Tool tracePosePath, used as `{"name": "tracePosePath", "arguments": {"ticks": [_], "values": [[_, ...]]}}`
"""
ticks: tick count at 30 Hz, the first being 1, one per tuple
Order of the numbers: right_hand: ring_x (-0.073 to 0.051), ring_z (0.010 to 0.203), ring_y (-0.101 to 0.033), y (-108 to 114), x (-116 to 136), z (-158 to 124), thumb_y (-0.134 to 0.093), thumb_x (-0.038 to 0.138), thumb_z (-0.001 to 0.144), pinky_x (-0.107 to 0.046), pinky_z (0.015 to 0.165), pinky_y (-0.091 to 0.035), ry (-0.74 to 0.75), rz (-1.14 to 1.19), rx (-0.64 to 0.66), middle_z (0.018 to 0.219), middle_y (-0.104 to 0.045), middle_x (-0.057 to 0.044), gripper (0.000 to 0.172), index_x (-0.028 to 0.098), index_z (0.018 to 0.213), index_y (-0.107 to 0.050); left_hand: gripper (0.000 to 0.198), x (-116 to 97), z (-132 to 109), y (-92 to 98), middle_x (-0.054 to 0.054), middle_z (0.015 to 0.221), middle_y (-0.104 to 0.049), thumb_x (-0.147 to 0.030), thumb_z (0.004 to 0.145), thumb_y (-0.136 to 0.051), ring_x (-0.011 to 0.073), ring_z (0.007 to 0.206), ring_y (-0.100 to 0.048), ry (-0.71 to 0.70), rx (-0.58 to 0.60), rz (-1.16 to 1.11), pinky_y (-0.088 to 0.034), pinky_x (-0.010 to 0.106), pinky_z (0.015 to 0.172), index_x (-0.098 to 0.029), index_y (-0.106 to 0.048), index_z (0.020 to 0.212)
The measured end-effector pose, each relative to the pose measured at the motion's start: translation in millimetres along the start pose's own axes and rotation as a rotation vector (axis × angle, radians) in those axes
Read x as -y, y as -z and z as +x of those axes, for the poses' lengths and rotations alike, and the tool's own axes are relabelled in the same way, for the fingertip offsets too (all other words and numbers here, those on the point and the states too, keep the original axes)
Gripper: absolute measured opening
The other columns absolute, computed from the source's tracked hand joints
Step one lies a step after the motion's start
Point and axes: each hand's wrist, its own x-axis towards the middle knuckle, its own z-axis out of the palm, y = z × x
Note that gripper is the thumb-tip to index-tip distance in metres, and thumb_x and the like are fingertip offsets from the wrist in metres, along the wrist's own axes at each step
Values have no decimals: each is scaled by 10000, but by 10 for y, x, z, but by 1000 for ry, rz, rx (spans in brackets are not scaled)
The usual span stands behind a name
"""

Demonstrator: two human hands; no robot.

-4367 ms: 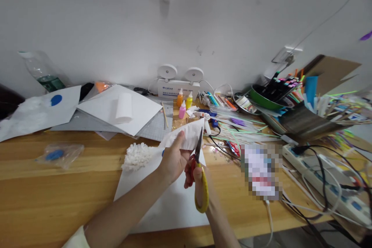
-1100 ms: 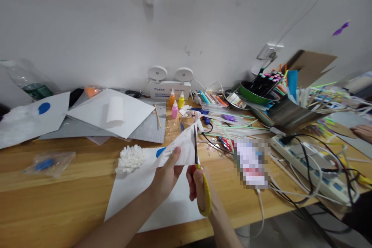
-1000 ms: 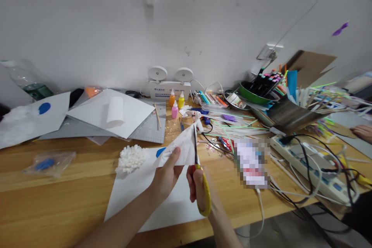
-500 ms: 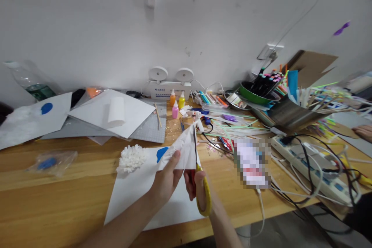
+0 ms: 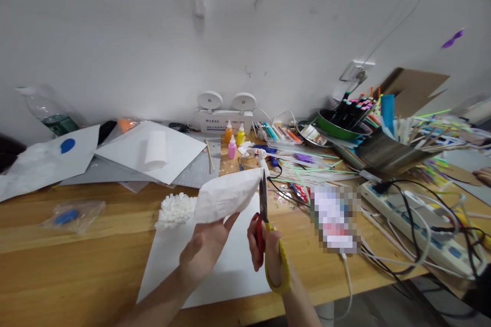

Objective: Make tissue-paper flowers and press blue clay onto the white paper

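Note:
My left hand (image 5: 205,248) grips a piece of white tissue paper (image 5: 226,196), with the fingers partly hidden beneath it. In my right hand (image 5: 264,245) is a pair of scissors (image 5: 264,202) with one red and one yellow handle, blades pointing up. The blades stand at the tissue's right edge, their tips touching or very close to its upper corner. Below both hands lies a white sheet of paper (image 5: 230,276). A cluster of crumpled white tissue bits (image 5: 174,212) sits at the sheet's upper left corner.
Behind are small paint bottles (image 5: 232,148), a glue gun (image 5: 264,158) and a paper roll (image 5: 155,149). To the right lie a power strip (image 5: 418,230) with tangled cables and a green bowl of markers (image 5: 341,125). At far right a person's hand (image 5: 484,176) shows.
The tissue has swung left and now covers the blue patch on the sheet. My left hand has turned and moved left; the scissors have shifted slightly right and down.

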Motion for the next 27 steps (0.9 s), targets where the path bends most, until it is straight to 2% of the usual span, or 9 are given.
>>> {"name": "tracePosePath", "arguments": {"ticks": [4,8,11,16,20,23,27], "values": [[-49,271,-267,2,75,-28,-209,824,611,-184,279,-188,16,-34,49,348,-290,64,665,194,477,-373,458,-156,-27,88,29,911,-682,-602,635,-510,261,1067,-513,81,-111,-32,-365,373,925,-272,-655,917],[-46,279,-267,29,102,-64,-219,832,595,-178,287,-177,-6,-76,63,344,-285,67,673,188,479,-378,559,-337,105,58,53,882,-686,-681,557,-527,295,1056,-521,125,-189,62,-412,377,874,-251,-657,890],[-40,272,-257,55,99,-68,-247,846,560,-175,285,-183,-23,-88,86,352,-286,78,675,187,510,-385,527,-413,244,-14,70,902,-682,-562,586,-610,294,999,-561,188,-222,154,-443,367,837,-214,-625,981],[-44,271,-272,80,107,-53,-275,837,564,-173,276,-221,-25,-132,88,349,-292,77,657,190,507,-380,407,-441,363,-80,64,867,-694,-281,673,-658,231,858,-632,257,-334,369,-483,296,772,-191,-581,1063],[-37,284,-279,111,51,-50,-326,772,629,-165,291,-233,-9,-156,60,378,-297,81,594,189,532,-382,369,-420,357,-84,71,854,-698,-261,691,-648,222,824,-641,233,-321,403,-499,275,722,-169,-593,1043],[-36,289,-302,139,-28,-42,-358,740,651,-160,291,-237,-65,-165,62,406,-310,81,562,187,556,-382,328,-399,336,-75,65,858,-698,-257,696,-644,214,808,-644,223,-299,419,-505,262,691,-169,-608,1011],[-35,287,-284,121,-74,-20,-304,788,628,-162,292,-213,-81,-112,127,389,-302,81,614,184,547,-378,313,-391,318,-54,45,831,-702,-242,695,-646,196,780,-650,187,-299,423,-506,243,672,-186,-612,1001]]}}
